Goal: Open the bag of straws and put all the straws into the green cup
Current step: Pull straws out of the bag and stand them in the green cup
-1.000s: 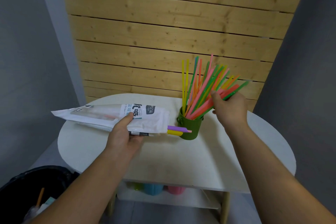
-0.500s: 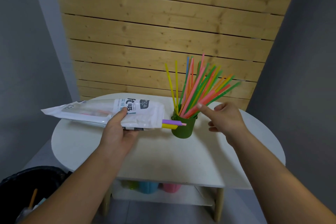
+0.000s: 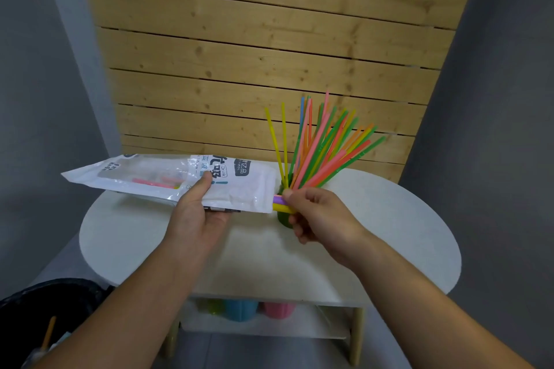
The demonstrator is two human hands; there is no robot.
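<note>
My left hand (image 3: 198, 213) grips a white plastic straw bag (image 3: 156, 178) and holds it level above the white table (image 3: 389, 219), its open end to the right. A purple and a yellow straw (image 3: 279, 203) stick out of that open end. My right hand (image 3: 320, 216) pinches their tips with thumb and fingers. A few pink straws show inside the bag. Behind my right hand stands the green cup (image 3: 283, 220), mostly hidden, with several coloured straws (image 3: 323, 147) fanned out of it.
A wooden slat wall (image 3: 269, 54) stands right behind the table. Under the tabletop a shelf holds green, blue and pink cups (image 3: 242, 310). A black bin (image 3: 45, 317) sits on the floor at lower left.
My right hand has let go of the straws in the cup and moved left and down to pinch the two straw ends at the bag's mouth. The bag stays held level.
</note>
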